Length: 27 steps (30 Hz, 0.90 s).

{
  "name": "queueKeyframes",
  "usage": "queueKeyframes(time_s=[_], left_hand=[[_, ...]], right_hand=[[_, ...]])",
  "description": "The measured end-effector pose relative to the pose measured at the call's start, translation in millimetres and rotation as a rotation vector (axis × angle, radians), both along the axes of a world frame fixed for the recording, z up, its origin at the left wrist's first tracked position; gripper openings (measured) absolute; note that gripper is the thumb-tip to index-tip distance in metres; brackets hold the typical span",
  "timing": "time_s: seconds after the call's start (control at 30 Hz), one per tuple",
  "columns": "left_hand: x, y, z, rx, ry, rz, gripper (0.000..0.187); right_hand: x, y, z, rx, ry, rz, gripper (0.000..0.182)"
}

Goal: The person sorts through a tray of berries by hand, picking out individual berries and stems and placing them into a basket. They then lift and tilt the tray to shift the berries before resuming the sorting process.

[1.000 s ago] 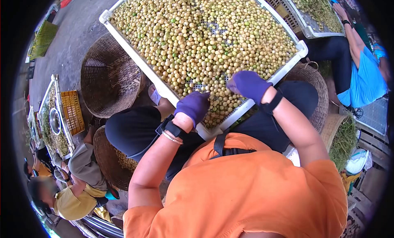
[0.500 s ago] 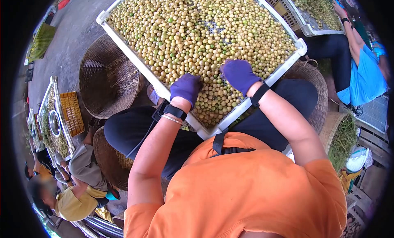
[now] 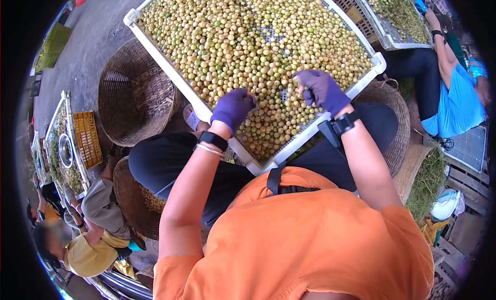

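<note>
A white-framed mesh tray tilts across my lap, spread with small round yellow-green fruits. Both of my hands wear purple gloves with the fingertips bare. Over the near left part of the fruits is my left hand, its fingers curled closed; whatever they may hold is hidden. My right hand is raised slightly above the fruits near the right rim, fingers bent in and the thumb side pointing left. I cannot make out what is in its fingers. Patches of bare mesh show between the fruits.
A deep wicker basket stands left of the tray, and another basket below it holds some fruits. At right are a further basket and a heap of green stems. Co-workers sit on both sides beside similar trays.
My right hand has lifted and shifted right, turning at the wrist, and bare mesh now shows beside it. My left hand has moved slightly and stays curled.
</note>
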<state>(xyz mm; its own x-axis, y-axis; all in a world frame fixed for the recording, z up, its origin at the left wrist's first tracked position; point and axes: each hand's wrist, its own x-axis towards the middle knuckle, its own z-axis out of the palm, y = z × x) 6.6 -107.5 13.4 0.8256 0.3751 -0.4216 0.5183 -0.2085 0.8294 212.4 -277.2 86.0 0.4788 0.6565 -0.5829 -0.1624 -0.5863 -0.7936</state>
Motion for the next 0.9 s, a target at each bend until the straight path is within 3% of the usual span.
queueKeyframes(time_s=[0.07,0.13,0.17,0.3,0.33,0.4,0.43,0.53,0.7,0.9], left_hand=[[-9,11,24,-0.651,-0.039,0.275,0.022],[-14,20,31,-0.956,-0.112,0.387,0.021],[-14,22,35,-1.036,-0.127,0.444,0.019],[-18,32,25,-1.160,-0.196,0.422,0.019],[-18,33,22,-1.164,-0.205,0.406,0.021],[-12,36,14,-0.748,-0.059,0.367,0.022],[-10,38,9,-0.539,0.011,0.346,0.022],[-13,42,-12,0.486,-0.063,0.007,0.018],[-8,28,1,0.590,0.107,-0.235,0.017],[2,8,4,0.715,0.219,-0.271,0.017]], right_hand=[[1,-6,-8,0.267,0.355,-0.201,0.028],[6,-6,-14,0.392,0.594,-0.296,0.029],[0,2,-10,0.315,0.470,-0.324,0.028],[-30,27,-2,-0.193,-0.192,0.175,0.023],[-30,22,-12,-0.185,-0.470,0.405,0.023],[-33,16,-34,-0.159,-1.028,0.864,0.023],[-38,10,-35,-0.178,-1.109,0.903,0.024],[-56,7,-32,-0.412,-1.240,0.985,0.022],[-58,0,-34,-0.290,-1.355,0.995,0.012],[-51,6,-21,-0.257,-1.255,1.022,0.017]])
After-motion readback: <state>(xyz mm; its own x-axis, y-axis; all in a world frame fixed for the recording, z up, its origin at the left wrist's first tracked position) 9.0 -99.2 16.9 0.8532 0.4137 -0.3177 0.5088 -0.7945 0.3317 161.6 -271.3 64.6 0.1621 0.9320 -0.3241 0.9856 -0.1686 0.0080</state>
